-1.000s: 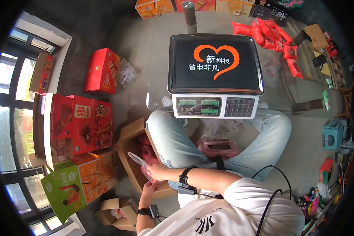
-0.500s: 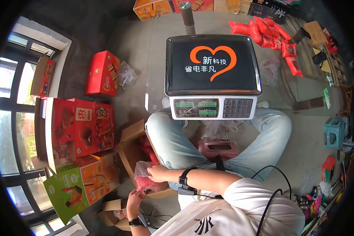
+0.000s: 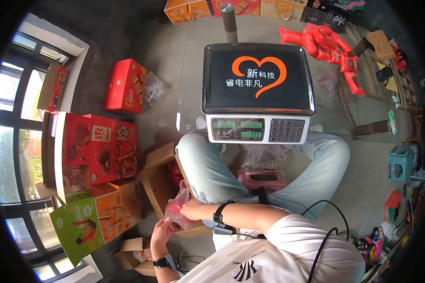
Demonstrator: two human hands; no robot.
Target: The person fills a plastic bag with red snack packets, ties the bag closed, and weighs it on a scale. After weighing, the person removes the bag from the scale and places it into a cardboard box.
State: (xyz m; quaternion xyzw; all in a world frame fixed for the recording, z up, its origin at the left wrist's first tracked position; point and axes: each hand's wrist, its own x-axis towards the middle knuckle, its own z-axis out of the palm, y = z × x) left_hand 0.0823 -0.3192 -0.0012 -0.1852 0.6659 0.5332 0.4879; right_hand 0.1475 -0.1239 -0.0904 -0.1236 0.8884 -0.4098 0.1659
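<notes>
A thin clear plastic bag [image 3: 174,210] with something red in it is held between my two hands, over the near edge of an open cardboard box [image 3: 154,181]. My right hand [image 3: 191,209] reaches across my body and grips the bag's right side with curled fingers. From below, my left hand [image 3: 162,230] pinches the bag's lower left edge between thumb and fingers. Dark red items show inside the box, partly hidden by its flap and my knee. What exactly the bag contains cannot be made out.
A digital scale [image 3: 257,80] stands on a glass table before my knees. Red packets [image 3: 323,45] lie at the table's far right. Gift boxes [image 3: 113,146] line the window side. A pink stool [image 3: 262,179] sits between my legs, a teal stool [image 3: 400,163] to the right.
The bag has shifted slightly, and its top now stands up more above my right hand. My left hand has risen a little along its edge. The view has moved slightly.
</notes>
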